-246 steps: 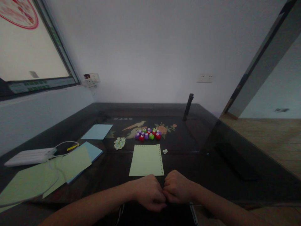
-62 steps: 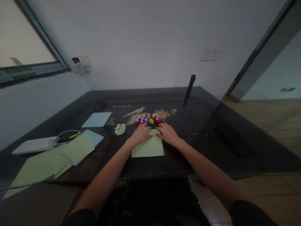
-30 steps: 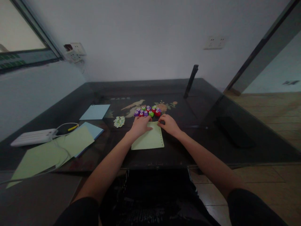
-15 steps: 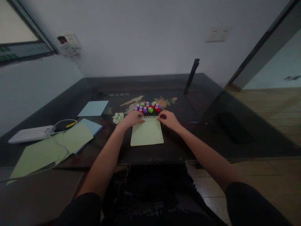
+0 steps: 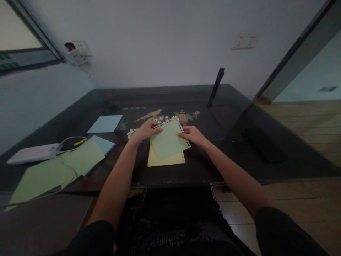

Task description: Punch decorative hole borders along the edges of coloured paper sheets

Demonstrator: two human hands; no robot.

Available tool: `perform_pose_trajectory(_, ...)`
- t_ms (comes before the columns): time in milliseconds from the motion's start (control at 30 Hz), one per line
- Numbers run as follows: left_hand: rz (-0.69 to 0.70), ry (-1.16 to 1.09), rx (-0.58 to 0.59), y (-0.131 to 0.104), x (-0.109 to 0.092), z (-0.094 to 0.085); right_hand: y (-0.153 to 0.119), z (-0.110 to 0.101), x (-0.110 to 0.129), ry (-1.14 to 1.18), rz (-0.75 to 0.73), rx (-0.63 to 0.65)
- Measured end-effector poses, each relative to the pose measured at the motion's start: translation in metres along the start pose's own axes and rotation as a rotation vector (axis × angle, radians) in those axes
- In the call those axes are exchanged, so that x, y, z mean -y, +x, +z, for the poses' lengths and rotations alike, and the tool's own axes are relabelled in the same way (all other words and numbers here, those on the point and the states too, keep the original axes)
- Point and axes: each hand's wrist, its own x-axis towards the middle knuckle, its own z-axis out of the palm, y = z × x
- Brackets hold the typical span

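A pale green sheet (image 5: 170, 138) with punched holes along two edges is tilted above a yellowish sheet (image 5: 165, 161) lying on the dark table. My left hand (image 5: 147, 131) pinches the green sheet at its upper left edge. On its right edge, my right hand (image 5: 192, 134) holds the same sheet between thumb and fingers. Behind the sheet, several small red, purple and green blocks (image 5: 161, 119) with eye-like dots are partly covered. White flowers (image 5: 131, 133) show beside my left wrist.
A blue sheet (image 5: 105, 123), fanned green paper (image 5: 42, 177), and a white power strip (image 5: 34, 153) with a cable are at left. A black upright stand (image 5: 216, 87) rises at back right; a dark flat object (image 5: 263, 145) lies at right.
The top sheet has been lifted and turned at an angle, showing the yellowish sheet beneath. It now covers part of the blocks, and my right hand has moved slightly right with its edge.
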Motion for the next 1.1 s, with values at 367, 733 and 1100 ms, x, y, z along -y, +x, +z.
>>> perform_pose_trajectory(367,-0.255,-0.427,-0.158,-0.001,-0.005,0.01,0.002,-0.014,0.001,0.094,0.042,-0.172)
perform_pose_trajectory(733,-0.167,-0.406,0.158,-0.002,-0.008,0.038,0.006,-0.026,0.002,0.196,-0.078,-0.364)
perform_pose_trajectory(1100,-0.08,-0.49,-0.074,0.005,0.003,0.036,0.007,-0.028,0.004,0.138,-0.128,-0.402)
